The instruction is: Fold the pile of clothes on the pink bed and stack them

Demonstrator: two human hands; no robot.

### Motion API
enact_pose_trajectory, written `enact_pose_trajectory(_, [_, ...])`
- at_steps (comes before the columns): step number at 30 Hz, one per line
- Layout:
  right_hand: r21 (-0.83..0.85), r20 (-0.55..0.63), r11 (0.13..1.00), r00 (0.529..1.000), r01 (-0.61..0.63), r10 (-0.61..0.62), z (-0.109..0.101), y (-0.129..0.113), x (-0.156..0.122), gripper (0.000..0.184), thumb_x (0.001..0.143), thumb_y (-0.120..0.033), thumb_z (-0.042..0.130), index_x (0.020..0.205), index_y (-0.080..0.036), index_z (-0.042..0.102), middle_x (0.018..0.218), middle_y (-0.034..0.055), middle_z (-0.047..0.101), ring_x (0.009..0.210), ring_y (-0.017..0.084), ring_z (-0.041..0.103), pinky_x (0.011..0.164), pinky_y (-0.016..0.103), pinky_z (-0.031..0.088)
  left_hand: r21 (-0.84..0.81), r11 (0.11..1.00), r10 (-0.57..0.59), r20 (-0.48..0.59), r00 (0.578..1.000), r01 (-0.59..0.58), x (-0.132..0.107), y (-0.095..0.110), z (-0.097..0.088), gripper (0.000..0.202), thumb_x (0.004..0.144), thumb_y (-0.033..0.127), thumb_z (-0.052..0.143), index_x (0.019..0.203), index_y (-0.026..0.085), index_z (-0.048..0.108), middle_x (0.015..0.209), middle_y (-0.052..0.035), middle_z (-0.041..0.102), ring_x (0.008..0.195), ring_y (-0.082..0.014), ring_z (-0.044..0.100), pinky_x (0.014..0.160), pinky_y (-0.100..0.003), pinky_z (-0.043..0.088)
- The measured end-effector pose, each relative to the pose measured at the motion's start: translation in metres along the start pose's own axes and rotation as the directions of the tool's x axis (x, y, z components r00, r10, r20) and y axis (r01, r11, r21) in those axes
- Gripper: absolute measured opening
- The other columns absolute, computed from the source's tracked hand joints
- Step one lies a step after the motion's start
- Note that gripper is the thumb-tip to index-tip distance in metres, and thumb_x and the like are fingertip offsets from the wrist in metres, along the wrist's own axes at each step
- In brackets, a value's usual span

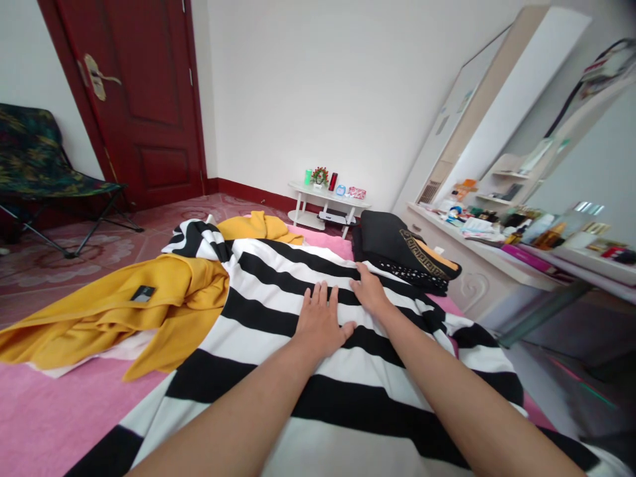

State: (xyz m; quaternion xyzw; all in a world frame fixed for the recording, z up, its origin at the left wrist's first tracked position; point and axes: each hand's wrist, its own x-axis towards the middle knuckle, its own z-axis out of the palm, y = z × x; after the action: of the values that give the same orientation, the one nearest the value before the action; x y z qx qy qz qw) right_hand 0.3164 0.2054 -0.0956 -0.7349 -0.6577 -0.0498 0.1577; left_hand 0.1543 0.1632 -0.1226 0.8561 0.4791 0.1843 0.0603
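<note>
A black-and-white striped long-sleeved garment (pixel 258 315) lies spread across the pink bed cover, one sleeve out to each side. My left hand (pixel 322 323) rests flat on its upper middle, fingers spread and thumb out to the right. Just beyond and to the right, my right hand (pixel 370 290) also lies on the stripes, thumb apart from the fingers, partly seen from the side. Neither hand appears to grip the cloth. Left of the garment is a crumpled yellow garment (pixel 163 285) with a dark label, touching the striped edge.
Folded dark clothes (pixel 387 235) are stacked at the far right of the pink cover (pixel 99 404). A dressing table (pixel 457 248) crowded with bottles stands at right. Beyond are a low white table (pixel 328 193), a red door (pixel 144 99) and a folding chair (pixel 44 152).
</note>
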Motion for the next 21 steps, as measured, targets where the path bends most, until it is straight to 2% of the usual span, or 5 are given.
enact_pose_trajectory(4, [0.063,0.022,0.984,0.986,0.164,-0.166,-0.008,0.022,-0.039,0.055,0.092,-0.038,0.037,0.144,-0.022,0.027,0.147,0.0083,0.037,0.134,0.022,0.034,0.109,0.042,0.027,0.004,1.000,0.005,0.004,1.000,-0.005,0.000,0.000,0.000,0.081,0.083,0.066,0.032,0.144,0.012,0.029,0.152,-0.0149,0.023,0.141,-0.0317,0.014,0.113,-0.050,0.008])
enact_pose_trajectory(9, [-0.248,0.248,0.926,0.906,-0.284,0.344,-0.027,0.073,-0.042,0.065,0.093,-0.051,0.029,0.142,-0.010,0.033,0.151,0.0172,0.024,0.139,0.031,0.020,0.107,0.052,0.024,-0.002,1.000,-0.002,0.044,0.999,0.002,0.000,0.000,-0.002,0.084,0.082,0.069,0.029,0.144,0.012,0.030,0.152,-0.0144,0.022,0.141,-0.0313,0.014,0.113,-0.050,0.007])
enact_pose_trajectory(11, [-0.281,0.181,0.908,0.912,-0.311,0.369,-0.032,0.072,-0.041,0.066,0.092,-0.051,0.033,0.141,-0.008,0.034,0.152,0.0197,0.021,0.140,0.034,0.016,0.106,0.055,0.022,0.001,1.000,0.002,0.053,0.999,-0.002,0.001,-0.001,-0.002,0.089,0.080,0.072,0.027,0.144,0.010,0.030,0.153,-0.0154,0.020,0.141,-0.0310,0.012,0.113,-0.049,0.007])
enact_pose_trajectory(16, [-0.151,0.135,0.988,0.990,-0.025,0.046,-0.020,0.048,-0.062,0.058,0.093,-0.054,0.022,0.145,-0.030,0.026,0.155,0.0028,0.018,0.142,0.024,0.010,0.110,0.052,0.016,-0.009,1.000,0.019,0.063,0.998,-0.019,0.001,-0.004,-0.002,0.097,0.076,0.078,0.026,0.143,0.009,0.031,0.153,-0.0167,0.018,0.142,-0.0318,0.010,0.114,-0.050,0.006])
enact_pose_trajectory(21, [-0.180,0.125,0.946,0.948,-0.269,0.293,-0.001,0.054,-0.071,0.064,0.092,-0.057,0.019,0.145,-0.022,0.029,0.154,0.0058,0.020,0.141,0.026,0.015,0.109,0.055,0.016,-0.028,1.000,0.004,0.056,0.998,-0.003,-0.002,-0.005,-0.004,0.085,0.081,0.073,0.026,0.142,0.014,0.035,0.152,-0.0129,0.024,0.141,-0.0294,0.015,0.114,-0.048,0.009])
